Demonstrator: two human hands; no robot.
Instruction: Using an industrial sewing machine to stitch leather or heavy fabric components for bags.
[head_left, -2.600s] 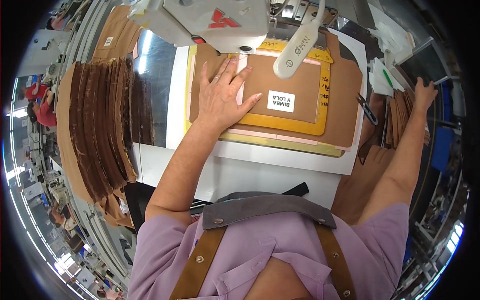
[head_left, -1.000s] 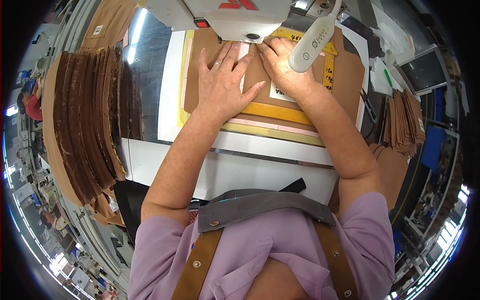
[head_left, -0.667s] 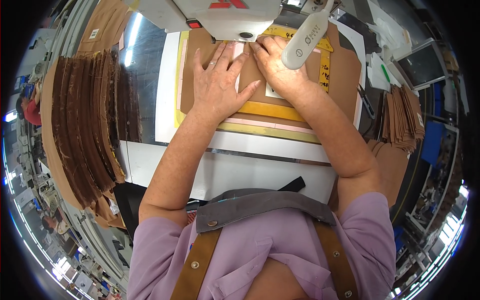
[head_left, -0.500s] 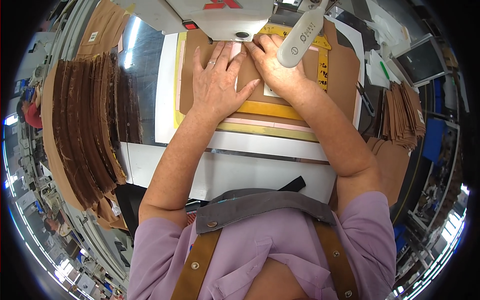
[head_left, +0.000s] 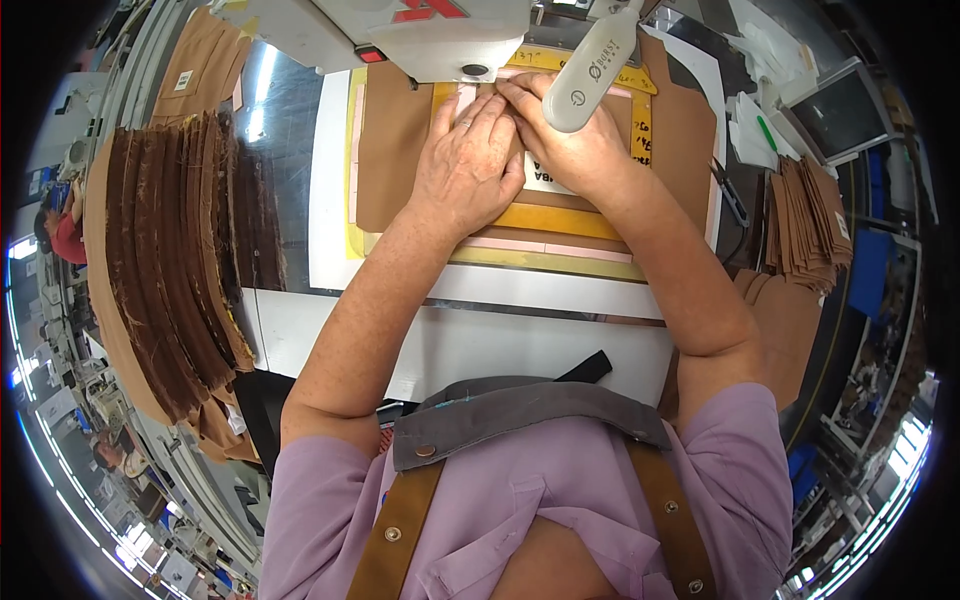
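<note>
Here, left hand (head_left: pixel 468 168) laid on brown panel (head_left: pixel 560 201), fingers extended, right hand (head_left: pixel 565 140) just beside, fingers bent, pinch unclear

Brown straps (head_left: pixel 408 505) with metal snaps (head_left: pixel 393 534) and a grey flap (head_left: pixel 530 418) cross a lilac shirt (head_left: pixel 560 475).

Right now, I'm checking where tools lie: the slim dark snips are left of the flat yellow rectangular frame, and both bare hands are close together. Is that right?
Not quite: the slim dark snips are right of the flat yellow rectangular frame, not left of it, as the head view shows. The left hand and right hand are indeed close together.
</note>
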